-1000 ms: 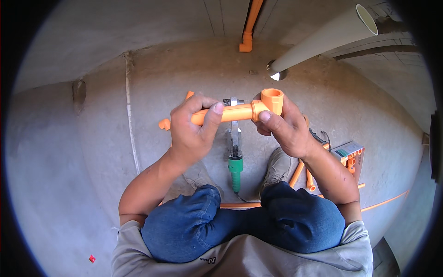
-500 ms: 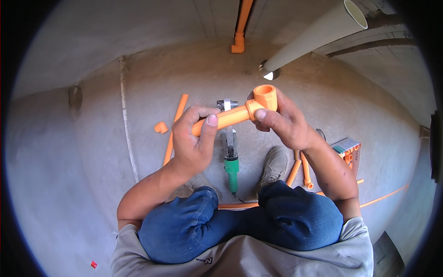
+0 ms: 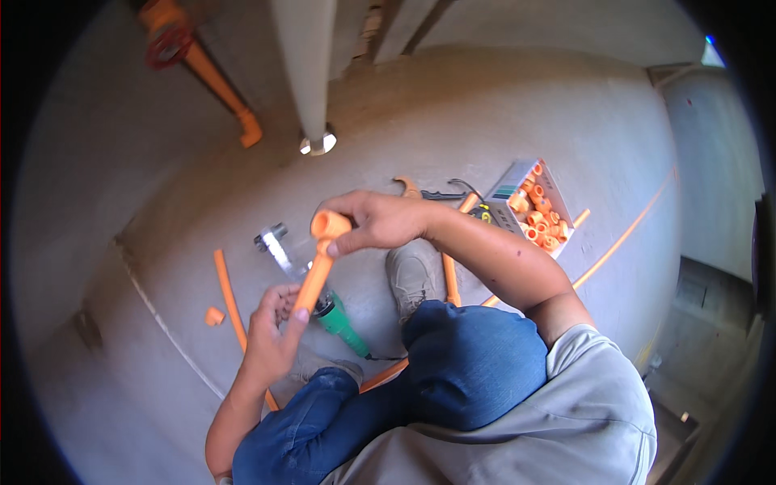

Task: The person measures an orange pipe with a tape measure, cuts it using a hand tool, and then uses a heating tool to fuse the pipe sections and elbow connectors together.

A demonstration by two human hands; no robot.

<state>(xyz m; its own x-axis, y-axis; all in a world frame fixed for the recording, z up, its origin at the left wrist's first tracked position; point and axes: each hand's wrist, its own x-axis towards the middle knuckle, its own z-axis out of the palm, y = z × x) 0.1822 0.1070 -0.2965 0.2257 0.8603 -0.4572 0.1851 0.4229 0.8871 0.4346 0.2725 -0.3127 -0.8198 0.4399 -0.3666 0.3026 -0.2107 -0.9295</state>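
Note:
An orange plastic pipe with an elbow-like fitting on its upper end slants up in front of me. My right hand grips the fitting, thumb on its near side. Lower down, my left hand has its thumb and fingers around the pipe's other end. Behind the pipe, a pipe welding tool with a green handle and a dark heating head lies on the floor between my feet.
At right stands an open box of orange fittings. Near it lie a dark-handled tool and a loose pipe. On the left are another pipe and a small elbow. A pale vertical pipe enters the floor hole ahead.
The view has turned right, bringing the box of fittings fully into sight. The held pipe has swung from nearly level to steep, the fitting still at its upper end in my right hand.

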